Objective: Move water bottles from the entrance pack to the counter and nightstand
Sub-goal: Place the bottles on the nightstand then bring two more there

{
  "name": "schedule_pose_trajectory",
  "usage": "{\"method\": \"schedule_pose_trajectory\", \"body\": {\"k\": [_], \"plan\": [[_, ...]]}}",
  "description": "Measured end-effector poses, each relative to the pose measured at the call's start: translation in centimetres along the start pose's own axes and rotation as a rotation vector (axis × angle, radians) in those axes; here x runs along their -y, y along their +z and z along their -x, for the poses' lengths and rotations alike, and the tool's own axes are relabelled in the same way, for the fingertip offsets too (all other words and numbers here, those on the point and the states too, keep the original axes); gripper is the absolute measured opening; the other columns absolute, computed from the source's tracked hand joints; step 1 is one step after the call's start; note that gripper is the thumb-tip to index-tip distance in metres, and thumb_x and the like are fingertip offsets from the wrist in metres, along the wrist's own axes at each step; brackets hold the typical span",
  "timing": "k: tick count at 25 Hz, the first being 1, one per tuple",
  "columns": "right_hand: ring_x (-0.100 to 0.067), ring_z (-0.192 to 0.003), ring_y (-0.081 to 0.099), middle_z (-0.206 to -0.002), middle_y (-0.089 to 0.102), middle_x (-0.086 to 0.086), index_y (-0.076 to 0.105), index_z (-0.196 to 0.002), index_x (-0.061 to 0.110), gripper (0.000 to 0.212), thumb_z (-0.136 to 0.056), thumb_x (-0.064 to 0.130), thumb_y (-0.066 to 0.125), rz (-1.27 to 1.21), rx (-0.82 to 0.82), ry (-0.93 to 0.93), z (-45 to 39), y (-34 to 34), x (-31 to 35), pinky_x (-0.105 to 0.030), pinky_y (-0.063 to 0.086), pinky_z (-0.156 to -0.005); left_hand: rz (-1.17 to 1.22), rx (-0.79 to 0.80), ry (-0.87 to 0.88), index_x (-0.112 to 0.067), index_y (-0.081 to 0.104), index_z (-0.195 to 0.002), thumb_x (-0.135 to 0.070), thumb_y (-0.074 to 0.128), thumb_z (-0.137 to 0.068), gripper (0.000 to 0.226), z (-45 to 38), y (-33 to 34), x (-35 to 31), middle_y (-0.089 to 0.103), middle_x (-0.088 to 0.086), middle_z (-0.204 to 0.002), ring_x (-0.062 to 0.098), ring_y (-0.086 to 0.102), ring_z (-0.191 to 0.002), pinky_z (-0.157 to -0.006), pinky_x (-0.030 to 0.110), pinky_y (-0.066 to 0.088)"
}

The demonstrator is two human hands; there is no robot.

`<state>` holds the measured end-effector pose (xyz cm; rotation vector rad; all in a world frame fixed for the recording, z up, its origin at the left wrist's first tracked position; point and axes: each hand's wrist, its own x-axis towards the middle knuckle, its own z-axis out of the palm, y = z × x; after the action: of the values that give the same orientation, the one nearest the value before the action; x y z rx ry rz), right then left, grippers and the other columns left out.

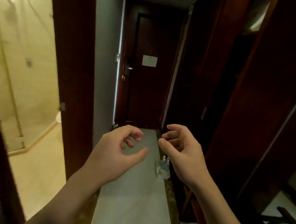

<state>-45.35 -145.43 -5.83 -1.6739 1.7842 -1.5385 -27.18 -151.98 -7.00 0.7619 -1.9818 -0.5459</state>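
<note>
Head view: left hand (117, 151) and right hand (181, 150) are raised side by side, fingers loosely curled and apart, holding nothing. Pack of water bottles (163, 167) stands on the pale floor (131, 203) by the right wall, below the right hand, short of the entrance door (145, 85).

A narrow corridor floor (132, 194) runs open to the closed entrance door (144, 92). The pack of water bottles (163, 167) stands at its right edge, against the dark wardrobe (247, 106). A bathroom doorway (25, 77) opens left, past its dark door frame (70, 64).
</note>
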Motion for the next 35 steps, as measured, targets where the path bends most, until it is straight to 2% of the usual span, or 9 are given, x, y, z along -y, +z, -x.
{"method": "schedule_pose_trajectory", "body": {"k": [3, 6, 10, 13, 18, 24, 26, 29, 35], "plan": [[-0.007, -0.091, 0.065, -0.103, 0.066, 0.009, 0.055, -0.123, 0.034, 0.039, -0.086, 0.039, 0.069, -0.023, -0.059, 0.052, -8.9, 0.0, -3.1, -0.026, 0.056, -0.078, -0.044, 0.079, 0.091, -0.035, 0.062, -0.105, -0.041, 0.072, -0.076, 0.031, -9.6, 2.8, 4.0, 0.060, -0.024, -0.093, 0.003, 0.058, -0.089, -0.069, 0.015, 0.046], [-0.007, -0.091, 0.065, -0.103, 0.066, 0.008, 0.055, -0.125, 0.033, 0.040, -0.087, 0.037, 0.070, -0.011, -0.126, 0.114, -16.1, -1.1, -7.1, -0.026, 0.055, -0.077, -0.048, 0.150, 0.156, -0.037, 0.060, -0.106, -0.043, 0.070, -0.076, 0.032, -18.0, 6.4, 7.2, 0.060, -0.024, -0.094, 0.002, 0.059, -0.091, -0.071, 0.014, 0.045], [-0.007, -0.091, 0.065, -0.101, 0.067, 0.007, 0.057, -0.122, 0.032, 0.037, -0.087, 0.035, 0.070, 0.012, -0.201, 0.140, -24.9, -2.6, -13.9, -0.022, 0.052, -0.077, 0.018, 0.263, 0.215, -0.035, 0.062, -0.109, -0.046, 0.068, -0.077, 0.035, -26.9, 12.4, 11.7, 0.063, -0.020, -0.097, 0.006, 0.060, -0.093, -0.076, 0.021, 0.050], [-0.005, -0.093, 0.065, -0.101, 0.066, 0.010, 0.057, -0.122, 0.032, 0.039, -0.086, 0.038, 0.069, 0.009, -0.219, 0.127, -31.7, -3.1, -20.3, -0.022, 0.053, -0.080, 0.006, 0.255, 0.225, -0.032, 0.064, -0.110, -0.038, 0.073, -0.078, 0.034, -33.4, 17.6, 16.2, 0.064, -0.018, -0.097, 0.008, 0.060, -0.094, -0.076, 0.024, 0.050], [-0.006, -0.092, 0.066, -0.101, 0.067, 0.009, 0.057, -0.126, 0.029, 0.048, -0.082, 0.045, 0.069, -0.018, -0.183, 0.130, -45.4, -3.4, -31.7, -0.026, 0.055, -0.081, -0.137, 0.302, 0.237, -0.025, 0.065, -0.110, -0.034, 0.071, -0.077, 0.035, -44.0, 26.7, 24.4, 0.063, -0.013, -0.097, 0.007, 0.061, -0.089, -0.073, 0.030, 0.053], [-0.006, -0.092, 0.065, -0.103, 0.067, 0.007, 0.056, -0.128, 0.025, 0.047, -0.086, 0.037, 0.071, -0.047, -0.090, 0.191, -60.5, -1.7, -41.5, -0.017, 0.051, -0.077, -0.302, 0.372, 0.204, -0.027, 0.064, -0.107, -0.037, 0.066, -0.077, 0.032, -54.6, 34.2, 33.3, 0.065, -0.010, -0.100, 0.007, 0.060, -0.086, -0.071, 0.031, 0.054], [-0.006, -0.089, 0.065, -0.103, 0.067, 0.006, 0.056, -0.129, 0.024, 0.048, -0.086, 0.034, 0.073, -0.050, -0.069, 0.217, -64.4, -0.4, -45.6, -0.016, 0.052, -0.075, -0.301, 0.407, 0.175, -0.028, 0.065, -0.106, -0.040, 0.061, -0.076, 0.032, -57.8, 37.0, 37.1, 0.065, -0.012, -0.100, 0.006, 0.059, -0.088, -0.072, 0.032, 0.054], [-0.002, -0.088, 0.064, -0.106, 0.064, 0.008, 0.047, -0.137, 0.024, 0.058, -0.085, 0.032, 0.073, -0.034, -0.069, 0.269, -69.9, 1.7, -52.1, -0.015, 0.052, -0.074, -0.308, 0.443, 0.150, -0.026, 0.067, -0.103, -0.037, 0.066, -0.075, 0.030, -62.2, 41.9, 43.7, 0.066, -0.012, -0.100, 0.007, 0.060, -0.090, -0.073, 0.032, 0.054], [-0.003, -0.079, 0.065, -0.107, 0.062, 0.008, 0.041, -0.140, 0.023, 0.063, -0.086, 0.029, 0.073, -0.018, -0.187, 0.428, -81.9, 6.2, -67.2, -0.020, 0.054, -0.071, -0.269, 0.622, 0.121, -0.026, 0.067, -0.104, -0.039, 0.067, -0.077, 0.030, -74.0, 53.6, 59.3, 0.067, -0.010, -0.103, 0.010, 0.061, -0.092, -0.072, 0.030, 0.053]]}}
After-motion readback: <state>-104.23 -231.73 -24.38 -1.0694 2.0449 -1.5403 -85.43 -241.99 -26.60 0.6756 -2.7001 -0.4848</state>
